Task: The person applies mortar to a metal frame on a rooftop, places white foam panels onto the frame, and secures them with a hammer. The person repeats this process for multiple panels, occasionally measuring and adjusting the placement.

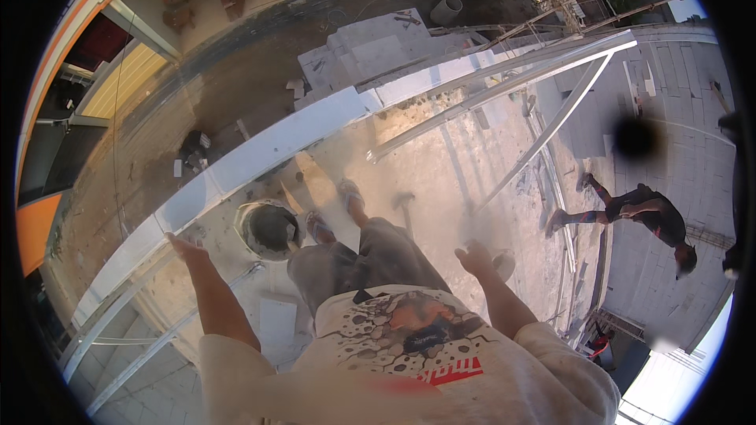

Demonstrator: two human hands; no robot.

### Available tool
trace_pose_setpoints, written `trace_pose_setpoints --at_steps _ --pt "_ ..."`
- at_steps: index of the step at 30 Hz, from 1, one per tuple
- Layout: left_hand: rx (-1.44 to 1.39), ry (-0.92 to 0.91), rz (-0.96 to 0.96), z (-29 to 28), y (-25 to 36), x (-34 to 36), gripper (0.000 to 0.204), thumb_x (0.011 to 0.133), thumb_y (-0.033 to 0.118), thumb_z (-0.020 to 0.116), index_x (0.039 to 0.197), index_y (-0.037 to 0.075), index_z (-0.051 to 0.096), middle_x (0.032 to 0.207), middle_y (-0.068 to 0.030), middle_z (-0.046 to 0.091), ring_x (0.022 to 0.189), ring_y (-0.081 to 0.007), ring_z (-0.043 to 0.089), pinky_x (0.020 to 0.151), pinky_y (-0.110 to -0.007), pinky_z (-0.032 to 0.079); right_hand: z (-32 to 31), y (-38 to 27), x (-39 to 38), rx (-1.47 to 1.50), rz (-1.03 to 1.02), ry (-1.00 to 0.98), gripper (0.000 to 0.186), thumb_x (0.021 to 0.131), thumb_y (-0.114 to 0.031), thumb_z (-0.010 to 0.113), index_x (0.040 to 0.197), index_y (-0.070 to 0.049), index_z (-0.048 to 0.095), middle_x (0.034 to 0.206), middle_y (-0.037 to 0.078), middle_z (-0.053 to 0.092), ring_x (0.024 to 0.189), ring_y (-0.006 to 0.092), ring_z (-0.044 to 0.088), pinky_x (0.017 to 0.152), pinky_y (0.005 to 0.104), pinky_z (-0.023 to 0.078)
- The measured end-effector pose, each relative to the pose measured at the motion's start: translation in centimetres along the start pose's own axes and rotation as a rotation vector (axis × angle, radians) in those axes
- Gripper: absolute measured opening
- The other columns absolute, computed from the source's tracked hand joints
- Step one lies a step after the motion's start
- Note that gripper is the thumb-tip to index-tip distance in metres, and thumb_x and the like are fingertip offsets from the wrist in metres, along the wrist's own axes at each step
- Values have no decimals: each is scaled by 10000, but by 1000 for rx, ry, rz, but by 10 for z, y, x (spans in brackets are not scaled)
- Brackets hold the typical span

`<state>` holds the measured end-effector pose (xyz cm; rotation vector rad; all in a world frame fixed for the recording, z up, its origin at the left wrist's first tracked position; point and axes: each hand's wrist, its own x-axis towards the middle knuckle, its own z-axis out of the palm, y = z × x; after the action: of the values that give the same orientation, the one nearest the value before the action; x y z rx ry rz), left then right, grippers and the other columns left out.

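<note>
My left hand [187, 247] is stretched out to the edge of a low wall of pale blocks [272, 149], its fingers extended against the near side. Out to the right, my right hand [475, 258] has its fingers curled. A smeared greyish shape [505, 265] shows right beside it; whether it is a tool in the hand is too blurred to tell. Between my left arm and my feet stands a bucket [246, 228] with dark grey wet mortar [272, 230] in it. A hammer [405, 206] lies on the floor ahead of my knees.
Metal profiles [504, 94] rise in a slanted frame at the right. Another person [654, 212] walks on the far right, by a grey block wall [685, 86]. A pale slab [277, 319] lies by my left side. Beyond the low wall are stacked boards [366, 51] and a lower yard.
</note>
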<state>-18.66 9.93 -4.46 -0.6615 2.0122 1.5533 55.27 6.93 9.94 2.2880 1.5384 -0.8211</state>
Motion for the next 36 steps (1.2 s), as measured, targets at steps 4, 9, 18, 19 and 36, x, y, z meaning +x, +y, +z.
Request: trace_pose_setpoints --at_steps 4,9,18,19,36 --pt "319 -281 18 3 -50 -65 852 875 687 479 1488 120 310 1499 -95 352 1367 -258 366 1072 -464 260 57 52 -21 179 56 -72 464 797 -375 687 1029 26 661 979 257 684 971 392 656 857 444 505" --pt "1080 -663 443 2 -132 -184 533 924 440 600 1197 -17 634 1106 -149 671 1009 -233 613 889 -381 450 141 102 15 369 180 -227 432 810 -369 647 1008 12 693 1000 229 692 987 387 653 870 449 499" --pt "1911 -447 583 -54 -204 -232 554 893 478 601 1239 46 620 1282 -205 598 1162 -362 583 996 -424 449 389 199 283 254 205 -255 513 817 -329 678 1149 53 589 1110 300 637 1068 421 618 923 468 490" --pt "1941 -338 503 -63 -207 -226 571 889 491 601 1247 46 615 1280 -210 597 1145 -360 593 991 -424 452 409 201 310 197 210 -287 540 826 -312 670 1206 51 547 1158 309 605 1088 435 601 931 482 487" --pt "1683 474 1026 -119 -87 -175 575 942 452 512 1291 -4 550 1199 -306 599 1160 -456 551 989 -466 432 469 181 360 254 272 -111 346 899 -322 532 1014 5 538 947 263 666 875 439 653 752 556 483"
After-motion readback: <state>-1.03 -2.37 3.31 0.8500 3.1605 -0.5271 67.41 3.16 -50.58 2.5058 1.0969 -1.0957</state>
